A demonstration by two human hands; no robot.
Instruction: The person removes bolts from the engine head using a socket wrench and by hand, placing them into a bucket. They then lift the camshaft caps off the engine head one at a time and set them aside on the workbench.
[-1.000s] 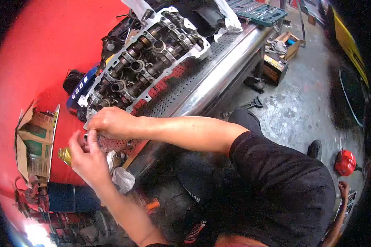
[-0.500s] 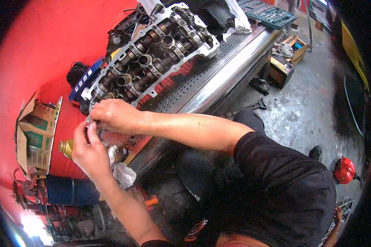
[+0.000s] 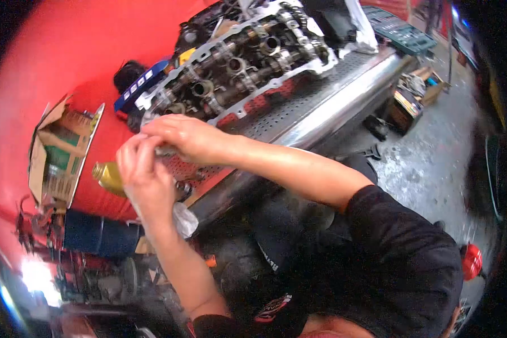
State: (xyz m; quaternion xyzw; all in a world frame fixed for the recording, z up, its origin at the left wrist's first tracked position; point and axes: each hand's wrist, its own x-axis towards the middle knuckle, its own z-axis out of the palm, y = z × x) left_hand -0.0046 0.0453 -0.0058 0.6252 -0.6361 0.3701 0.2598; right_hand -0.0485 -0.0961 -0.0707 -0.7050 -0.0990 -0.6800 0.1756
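Observation:
My right hand (image 3: 188, 135) is bent over with its fingers closed, at the near left end of an engine cylinder head (image 3: 243, 107). A greyish, cloth-like piece, probably a rag (image 3: 166, 150), shows under its palm. My left hand (image 3: 143, 172) is raised just below it, fingertips curled up against the right fingers. Blur hides what lies between the fingertips. Beside the left hand, and partly behind it, is a yellow-green bottle (image 3: 111, 177) with its neck to the left. A crumpled white cloth (image 3: 184, 219) lies near my left wrist.
The cylinder head rests on a perforated metal bench (image 3: 259, 130) with a rounded shiny edge. An open cardboard box (image 3: 65, 152) stands at left, and a blue box (image 3: 143, 85) behind the head. A socket set case (image 3: 397, 31) lies at the far end. A battery (image 3: 405, 110) sits on the floor.
The view has shifted, so the bench and cylinder head appear further right and higher. Both hands stay together; the left fingers have turned upward, and more of the yellow-green bottle shows.

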